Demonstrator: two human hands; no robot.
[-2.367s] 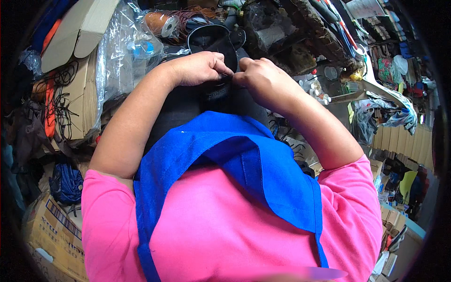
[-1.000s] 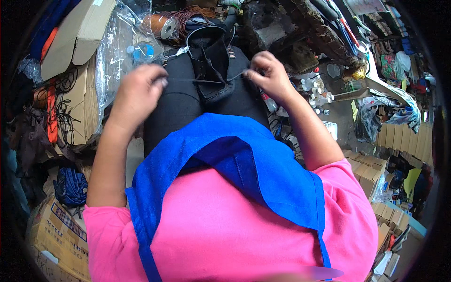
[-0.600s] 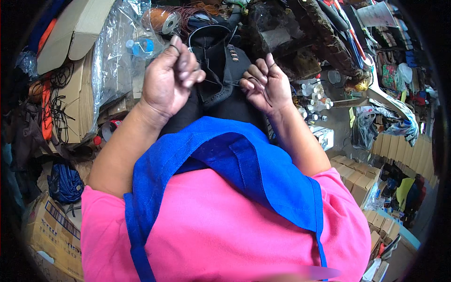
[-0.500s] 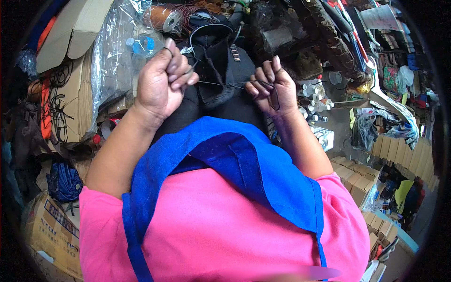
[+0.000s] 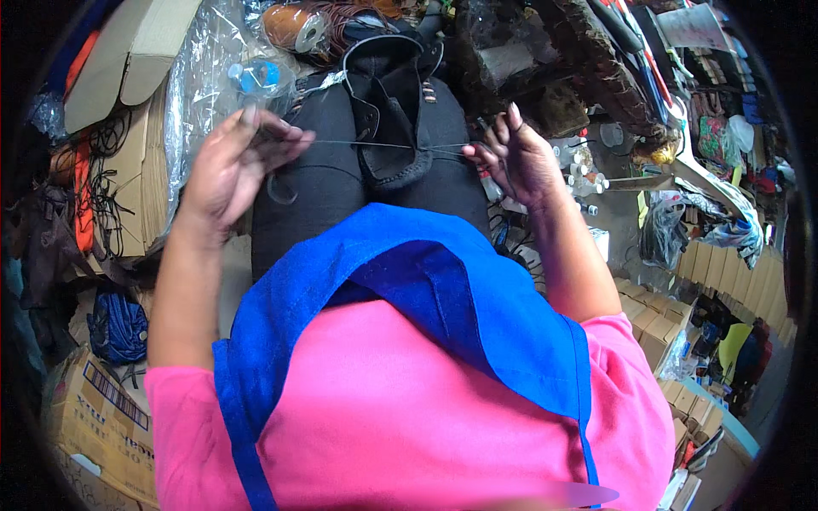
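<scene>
A black boot (image 5: 394,176) is held between my thighs, its opening and padded tongue facing up. A thin dark thread (image 5: 358,143) runs taut across it from both sides, meeting at the boot's edge. My left hand (image 5: 234,166) is out to the left, fingers pinched on one end of the thread and slightly blurred. To the right, my right hand (image 5: 524,162) pinches the other end, thumb pointing up. A loose dark loop hangs below my left hand, smeared by motion.
Beyond my knees lie an orange spool of thread (image 5: 294,30) and a plastic bottle with a blue label (image 5: 256,78). Small bottles (image 5: 584,175) stand at right. Cardboard (image 5: 136,179) leans at left, and stacked boxes (image 5: 648,319) sit lower right.
Both hands have drawn apart, the left going left and slightly down, the right moving right. More thread now stretches between them, and the boot is less covered.
</scene>
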